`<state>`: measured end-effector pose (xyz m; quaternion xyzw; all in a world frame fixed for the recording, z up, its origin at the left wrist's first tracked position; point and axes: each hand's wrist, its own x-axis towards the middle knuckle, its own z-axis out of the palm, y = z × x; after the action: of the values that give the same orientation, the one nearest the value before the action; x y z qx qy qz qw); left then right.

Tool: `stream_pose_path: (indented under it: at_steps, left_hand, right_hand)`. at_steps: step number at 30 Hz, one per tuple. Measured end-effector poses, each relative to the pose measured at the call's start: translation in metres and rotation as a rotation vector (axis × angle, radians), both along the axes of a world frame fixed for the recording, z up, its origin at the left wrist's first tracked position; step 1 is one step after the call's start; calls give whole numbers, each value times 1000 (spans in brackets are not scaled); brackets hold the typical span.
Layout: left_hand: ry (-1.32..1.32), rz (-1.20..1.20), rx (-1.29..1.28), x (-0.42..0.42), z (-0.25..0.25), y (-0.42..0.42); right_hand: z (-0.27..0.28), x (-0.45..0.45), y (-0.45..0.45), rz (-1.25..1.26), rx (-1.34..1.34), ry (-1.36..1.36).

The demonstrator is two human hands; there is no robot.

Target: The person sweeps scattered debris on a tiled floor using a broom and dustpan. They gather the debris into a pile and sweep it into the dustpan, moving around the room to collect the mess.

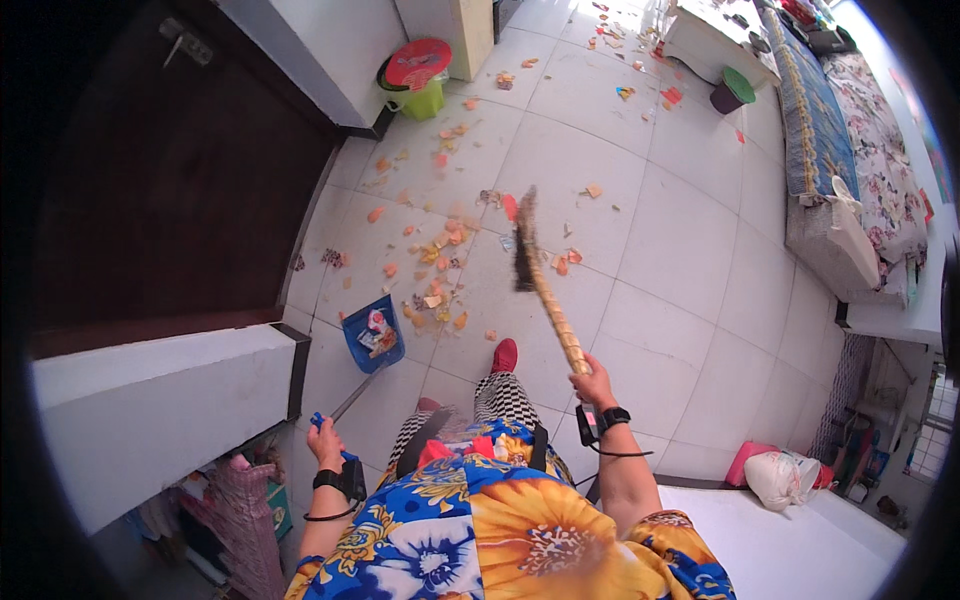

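Observation:
My right hand (593,384) is closed around the pale handle of a broom (553,304), whose dark bristles look blurred over the tiled floor. At lower left, my left hand (325,444) grips the blue end of a long-handled dustpan (373,334). The blue pan rests on the floor near the doorway and holds several wrappers and scraps. Between pan and broom lie many scattered orange, yellow and pink paper scraps (435,289). A red scrap (511,207) lies beside the broom head.
A green bin (424,101) with a red lid stands by the wall corner, near a dark door (172,187). A dark bin with a green top (733,90) stands beside a white table (712,45). A covered sofa (817,112) lines the right. More scraps lie at the top.

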<state>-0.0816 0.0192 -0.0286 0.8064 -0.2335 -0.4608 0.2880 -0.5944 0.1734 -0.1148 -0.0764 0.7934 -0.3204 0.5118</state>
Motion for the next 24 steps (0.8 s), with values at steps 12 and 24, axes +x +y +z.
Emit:
stream_pose_path:
  at_steps: [12, 24]
  left_hand:
    - [66, 4, 23, -46, 30, -15]
    - [-8, -50, -6, -105, 10, -44]
  right_hand:
    - [-48, -120, -9, -203, 404, 162]
    - [-9, -52, -116, 129, -93, -127]
